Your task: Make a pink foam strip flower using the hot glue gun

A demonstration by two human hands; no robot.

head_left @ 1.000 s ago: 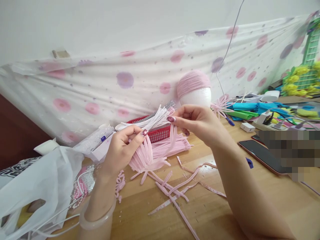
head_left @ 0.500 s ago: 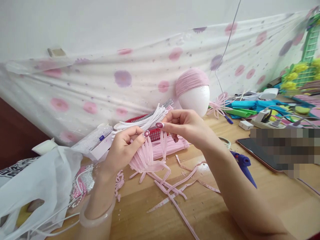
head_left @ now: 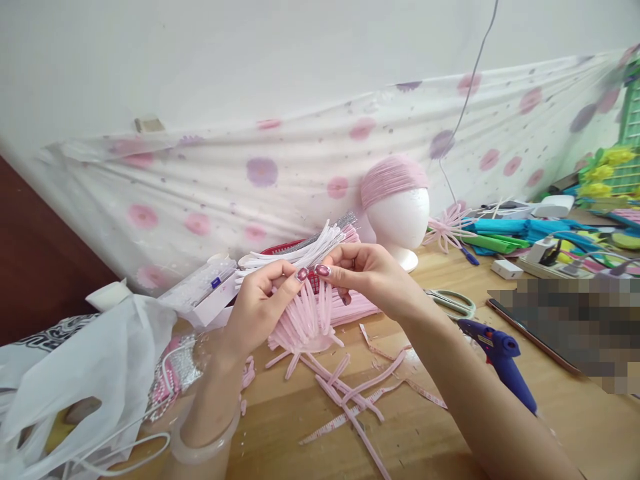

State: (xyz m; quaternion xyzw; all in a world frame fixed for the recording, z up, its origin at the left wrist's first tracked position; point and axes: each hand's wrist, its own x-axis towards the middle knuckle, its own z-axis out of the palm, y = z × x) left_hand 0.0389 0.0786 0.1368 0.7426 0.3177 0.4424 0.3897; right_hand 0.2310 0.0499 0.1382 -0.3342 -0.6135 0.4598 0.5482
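My left hand (head_left: 265, 300) pinches the top of a fan of looped pink pipe cleaners (head_left: 297, 323) between thumb and fingers. Close beside it, my right hand (head_left: 373, 277) is closed in a pinch on a pink pipe cleaner loop (head_left: 326, 307) at the fan's right edge. The two thumb tips almost meet. Several cut pink pipe cleaners (head_left: 363, 437) lie on the wooden table below, across a tape measure (head_left: 330, 427). Behind the hands lie a bundle of pink pipe cleaners (head_left: 357, 308) and white pipe cleaners (head_left: 320, 243) over a red basket (head_left: 283, 248).
A white foam head (head_left: 403, 217) with a pink wrapped top stands at the back. Right of my forearm are scissors (head_left: 457, 305), a blue glue gun (head_left: 505, 363) and a phone (head_left: 537, 333). A white plastic bag (head_left: 115, 347) sits at left.
My right hand has come closer to my left, bringing the loop against the fan. The slack strand below has drawn up. The camera view has shifted, showing more of the scissors and glue gun.
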